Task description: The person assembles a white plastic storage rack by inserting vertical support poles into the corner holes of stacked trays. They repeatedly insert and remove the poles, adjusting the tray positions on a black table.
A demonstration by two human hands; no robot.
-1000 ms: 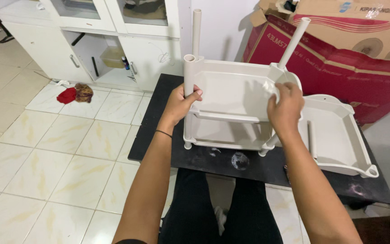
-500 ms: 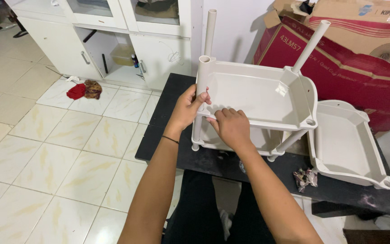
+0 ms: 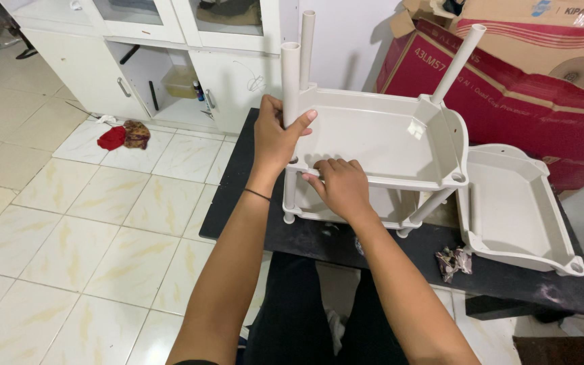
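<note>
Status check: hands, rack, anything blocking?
Left hand gripping corner tube. Right hand on upper tray front rim. Spare tray beside rack, apart. Nothing blocking.

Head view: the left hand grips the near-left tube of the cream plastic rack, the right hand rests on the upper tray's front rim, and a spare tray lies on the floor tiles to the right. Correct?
Not quite. In the head view the spare tray lies on the black table, right of the rack, not on the floor tiles. The rest holds: left hand grips the near-left tube, right hand rests on the upper tray's front rim.
</note>
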